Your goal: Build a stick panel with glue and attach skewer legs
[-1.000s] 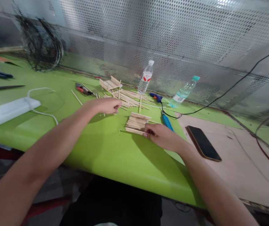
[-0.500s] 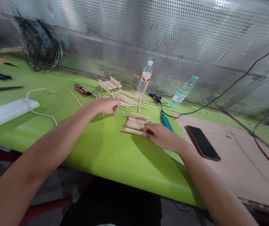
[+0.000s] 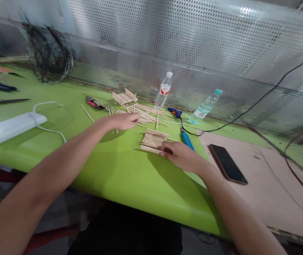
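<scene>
My left hand (image 3: 129,121) is closed in a pinch beside the loose pile of thin wooden sticks (image 3: 151,115). A pale wooden stick (image 3: 144,114) seems to stick out from its fingertips. My right hand (image 3: 177,153) grips the near right corner of a small wooden-stick structure (image 3: 154,139), a row of sticks with raised strips along its far and near sides. This piece rests on the green table (image 3: 114,177). Behind the pile stands a second stick structure (image 3: 125,97), tilted, with upright side strips.
Behind the sticks stand a clear water bottle (image 3: 163,90) and a greenish bottle (image 3: 206,107). A blue glue gun (image 3: 175,112), a blue-handled tool (image 3: 187,139) and a phone (image 3: 228,163) lie to the right. Pliers (image 3: 94,103), a white power strip (image 3: 10,129) and scissors (image 3: 5,102) are left.
My left hand has shifted slightly right over the pile, its fingers now pinched with a stick showing at the tips. The right hand keeps its hold on the structure. The view has tilted slightly.
</scene>
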`<state>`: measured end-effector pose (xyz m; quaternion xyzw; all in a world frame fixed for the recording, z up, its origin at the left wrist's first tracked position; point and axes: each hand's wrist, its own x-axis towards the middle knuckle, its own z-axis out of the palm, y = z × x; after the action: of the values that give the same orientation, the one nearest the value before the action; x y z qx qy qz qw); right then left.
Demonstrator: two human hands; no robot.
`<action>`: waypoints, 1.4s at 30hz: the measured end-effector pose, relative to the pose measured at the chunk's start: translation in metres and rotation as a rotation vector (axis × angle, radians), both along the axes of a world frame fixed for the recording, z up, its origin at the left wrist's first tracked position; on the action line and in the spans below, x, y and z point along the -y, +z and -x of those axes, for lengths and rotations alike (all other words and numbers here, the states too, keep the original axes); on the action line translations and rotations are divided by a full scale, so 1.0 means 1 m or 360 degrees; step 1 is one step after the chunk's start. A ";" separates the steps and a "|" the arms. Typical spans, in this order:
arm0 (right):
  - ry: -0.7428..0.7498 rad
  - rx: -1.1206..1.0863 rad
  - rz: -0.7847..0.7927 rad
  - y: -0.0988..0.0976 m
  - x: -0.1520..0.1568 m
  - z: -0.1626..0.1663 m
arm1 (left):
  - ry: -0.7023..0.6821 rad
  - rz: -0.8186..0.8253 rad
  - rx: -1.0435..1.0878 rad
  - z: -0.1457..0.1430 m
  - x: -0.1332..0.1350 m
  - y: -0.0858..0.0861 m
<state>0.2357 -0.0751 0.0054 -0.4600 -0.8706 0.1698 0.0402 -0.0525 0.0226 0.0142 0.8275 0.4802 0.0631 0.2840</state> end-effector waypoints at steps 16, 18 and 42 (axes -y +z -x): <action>-0.0129 -0.0781 -0.0522 -0.003 0.007 0.010 | -0.0602 0.0336 0.0998 -0.058 0.042 -0.003; -0.0079 -0.0769 -0.0535 -0.002 0.008 0.011 | -0.0591 0.0400 0.1031 -0.057 0.040 -0.005; 0.0216 0.0575 -0.0537 0.000 0.020 0.105 | 0.0037 0.0182 0.1204 -0.022 -0.009 -0.002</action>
<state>0.1307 -0.0948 0.0054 -0.4101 -0.9086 -0.0607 -0.0512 -0.0300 0.0314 0.0118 0.7230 0.3537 0.3403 0.4861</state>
